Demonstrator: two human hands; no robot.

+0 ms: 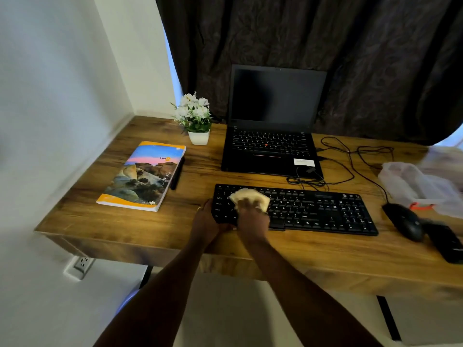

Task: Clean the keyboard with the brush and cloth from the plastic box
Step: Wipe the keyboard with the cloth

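The head view looks down on a wooden desk (175, 221) set into a corner, with a dark curtain (325, 46) behind it. The black keyboard (313, 211) lies flat near the front edge, in front of an open laptop (273, 146) whose screen is dark. The right hand (253, 220) is over the left part of the keys, and its fingers (246, 204) are curled round a pale yellow cloth (248, 195), bunching it and holding it down on the key rows. The cloth's lower half is hidden under the knuckles, and the keys below it cannot be seen. The left hand (206, 219) grips the keyboard's near left corner, thumb along the left edge. Its other fingers are covered by the right hand and the keyboard's rim, so how they lie is hard to tell. Left of the keyboard and well apart from it lie a notebook (144, 175) with a landscape cover and a dark pen (178, 172) just beside its right edge. A small white pot of white flowers (196, 118) stands beside the laptop. Thin black cables (350, 159) loop across the desk from the laptop's right side to a black mouse (404, 221) near the keyboard's right end. Behind the mouse sits crumpled translucent plastic (416, 184) with an orange bit (423, 206) at its near side, too blurred to tell bag from box and cut off by the right edge. A flat black object (446, 244) beside the mouse is also cut off there. A wall outlet (81, 264) shows below the desk's left corner.
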